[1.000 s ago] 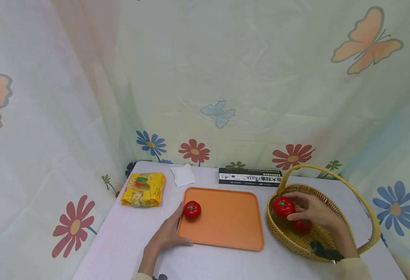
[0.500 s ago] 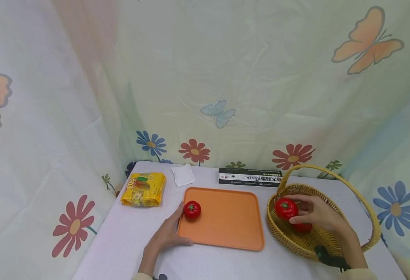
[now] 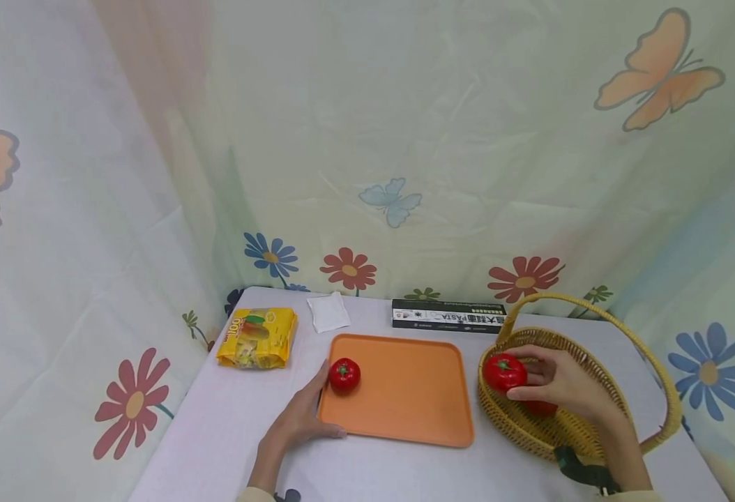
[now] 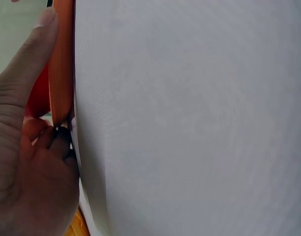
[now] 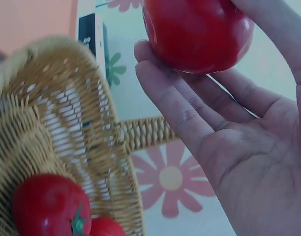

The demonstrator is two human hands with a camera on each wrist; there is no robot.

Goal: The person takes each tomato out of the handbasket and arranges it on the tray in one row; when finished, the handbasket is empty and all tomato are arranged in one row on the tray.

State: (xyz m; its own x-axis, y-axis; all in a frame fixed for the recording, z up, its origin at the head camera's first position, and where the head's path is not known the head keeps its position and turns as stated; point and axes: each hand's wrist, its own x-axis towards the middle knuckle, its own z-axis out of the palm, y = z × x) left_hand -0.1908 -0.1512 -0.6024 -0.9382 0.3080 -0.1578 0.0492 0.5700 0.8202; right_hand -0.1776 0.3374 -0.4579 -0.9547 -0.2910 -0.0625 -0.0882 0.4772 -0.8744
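Note:
My right hand [image 3: 558,380] grips a red tomato [image 3: 504,372] between thumb and fingers, over the left part of a wicker basket [image 3: 512,436]. In the right wrist view this tomato [image 5: 197,34] is raised clear of the basket's rim, and lower down another tomato [image 5: 45,204] with a green stem lies inside, a smaller bit of red beside it. My left hand [image 3: 298,417] holds the near left corner of an orange tray [image 3: 414,394], thumb along the front edge and fingers up the left side. One tomato [image 3: 344,376] sits on the tray by those fingers.
A yellow snack bag [image 3: 257,339] lies left of the tray, with a white packet [image 3: 328,313] behind. A black-and-white pasta box [image 3: 448,316] stands at the back. The basket's tall handle [image 3: 646,348] arches over its right side. Printed curtains [image 3: 455,139] enclose the table.
The right hand, with its tomato, first shifts slightly right, then back left towards the basket's left rim. The left hand, the tray and the tomato on it stay put.

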